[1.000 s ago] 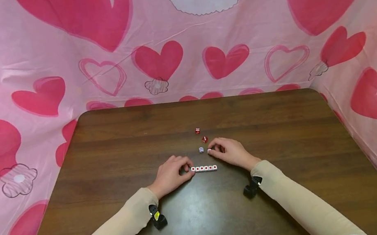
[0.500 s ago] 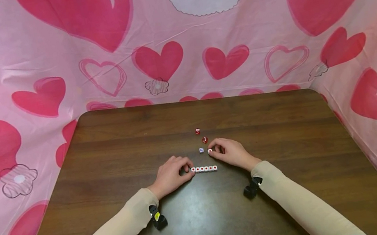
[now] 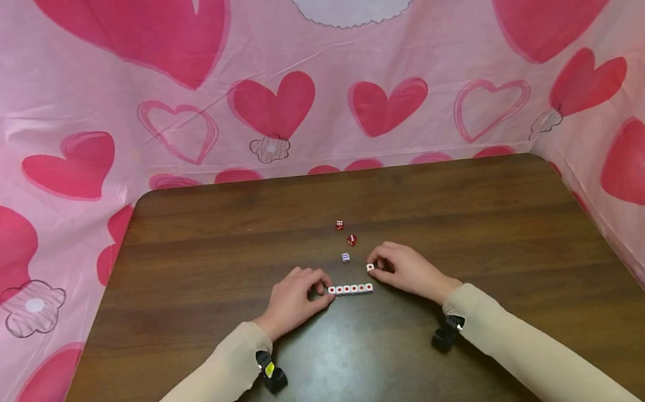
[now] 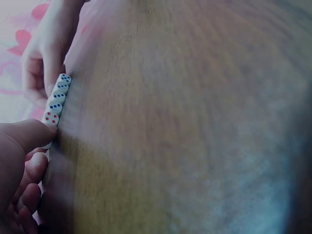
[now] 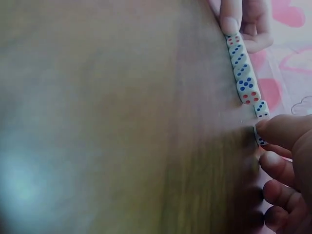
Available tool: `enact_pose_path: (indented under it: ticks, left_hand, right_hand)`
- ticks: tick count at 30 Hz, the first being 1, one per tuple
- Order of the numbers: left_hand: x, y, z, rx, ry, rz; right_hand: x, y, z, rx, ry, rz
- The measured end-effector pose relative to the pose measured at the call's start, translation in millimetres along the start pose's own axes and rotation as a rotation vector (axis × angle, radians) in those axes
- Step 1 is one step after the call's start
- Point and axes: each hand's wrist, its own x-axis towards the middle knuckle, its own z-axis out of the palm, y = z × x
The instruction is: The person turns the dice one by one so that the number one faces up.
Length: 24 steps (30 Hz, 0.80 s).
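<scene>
A white die [image 3: 370, 268] sits in the pinch of my right hand [image 3: 409, 270], thumb and fingertip closed down to the cube itself, a single reddish pip facing up, just to the right and slightly to the far side of a row of white dice [image 3: 354, 289]. Whether the held cube touches the wood, I cannot tell. The row runs six long, left to right, side against side, each die with one red pip on top; the right wrist view shows red and blue pips along the near faces. At its left end, my left hand [image 3: 295, 299] pinches the last die, thumb on the near side, fingertip on the far, the gap no wider than the die between them. Beyond the row lie a white die with blue pips [image 3: 345, 257], a red die [image 3: 352, 240] farther off and slightly right, and a second red die [image 3: 339, 225] farthest of the three. Beige sleeves [image 3: 183, 401] cover my forearms, over a brown wood-grain table [image 3: 226, 238]. Pink cloth [image 3: 115, 108] printed with hearts hangs behind the far edge and along both sides.
</scene>
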Motion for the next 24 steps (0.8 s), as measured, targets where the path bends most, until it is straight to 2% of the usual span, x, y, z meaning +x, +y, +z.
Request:
enact_pose_path:
  ticks: [6,12,24]
  left_hand:
    - [-0.3,0.0,0.3,-0.003,-0.003,0.006]
    - [0.8,-2.0,0.9,0.006,-0.002,0.002]
    - [0.1,0.4,-0.4,0.009,-0.002,0.001]
  right_hand:
    - [-18,0,-3,-0.006,-0.033,-0.033]
    - [-24,-2,0,-0.053,-0.036,-0.092]
    - [-26,-5,5,-0.082,-0.009,-0.063]
